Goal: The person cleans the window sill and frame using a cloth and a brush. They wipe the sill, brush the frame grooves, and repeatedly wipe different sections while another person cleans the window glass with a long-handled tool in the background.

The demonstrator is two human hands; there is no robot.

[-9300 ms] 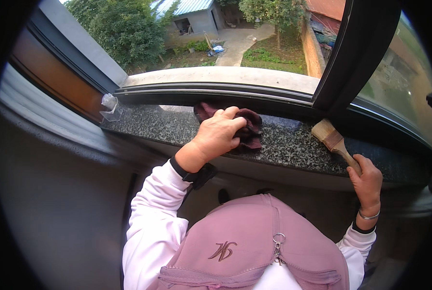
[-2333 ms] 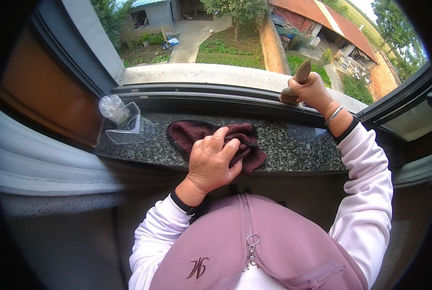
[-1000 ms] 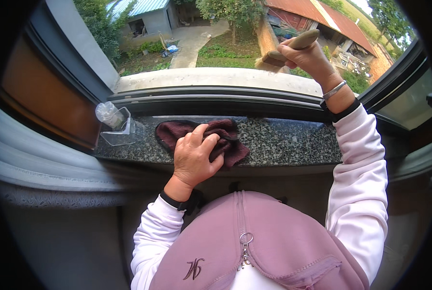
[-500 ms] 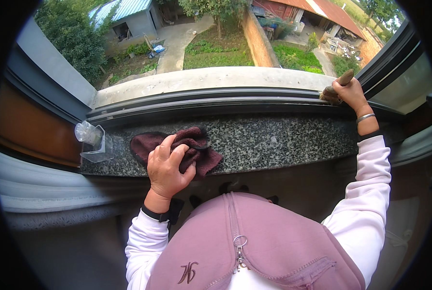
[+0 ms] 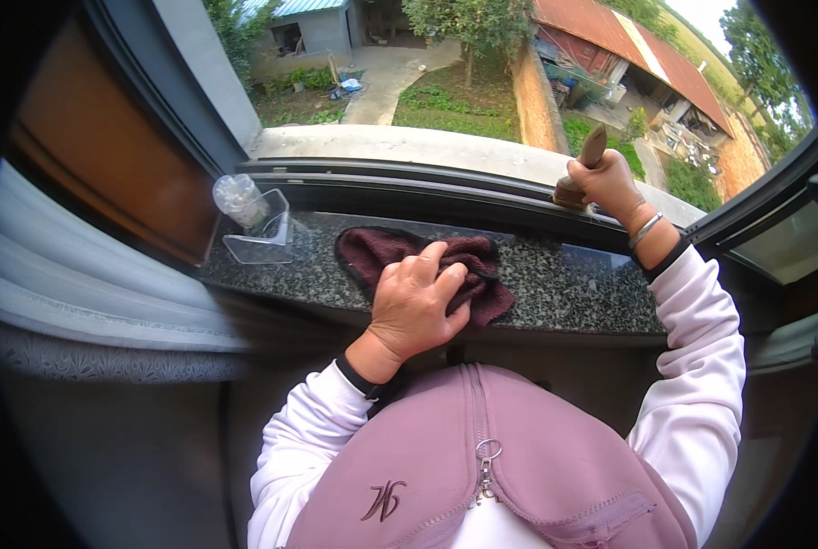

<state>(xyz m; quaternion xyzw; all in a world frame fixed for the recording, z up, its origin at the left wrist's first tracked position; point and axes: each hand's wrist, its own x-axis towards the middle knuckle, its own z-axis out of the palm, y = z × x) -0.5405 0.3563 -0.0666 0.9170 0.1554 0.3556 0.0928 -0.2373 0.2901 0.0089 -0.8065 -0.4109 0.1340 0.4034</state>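
A wooden-handled brush (image 5: 593,149) is gripped in my right hand (image 5: 613,186). Its bristles point down into the dark metal window track (image 5: 409,188), and the handle tilts up toward the yard. My left hand (image 5: 418,297) presses a bunched maroon cloth (image 5: 369,256) with dark edging against the speckled granite sill (image 5: 569,288). Its fingers are bent into the cloth folds. At the sill's left end is a clear plastic holder (image 5: 276,240), with a clear, rounded plastic item (image 5: 238,197) beside or in it; I cannot tell which.
The pale outer ledge (image 5: 372,142) runs beyond the track. A dark sliding window frame (image 5: 766,201) stands at the right. White curtains (image 5: 107,274) hang at the left beside a brown panel (image 5: 107,146). A yard with sheds and trees lies outside below.
My right hand has slid the brush leftward along the track, away from the right window frame. The whole view has shifted and tilted. My left hand stays on the cloth.
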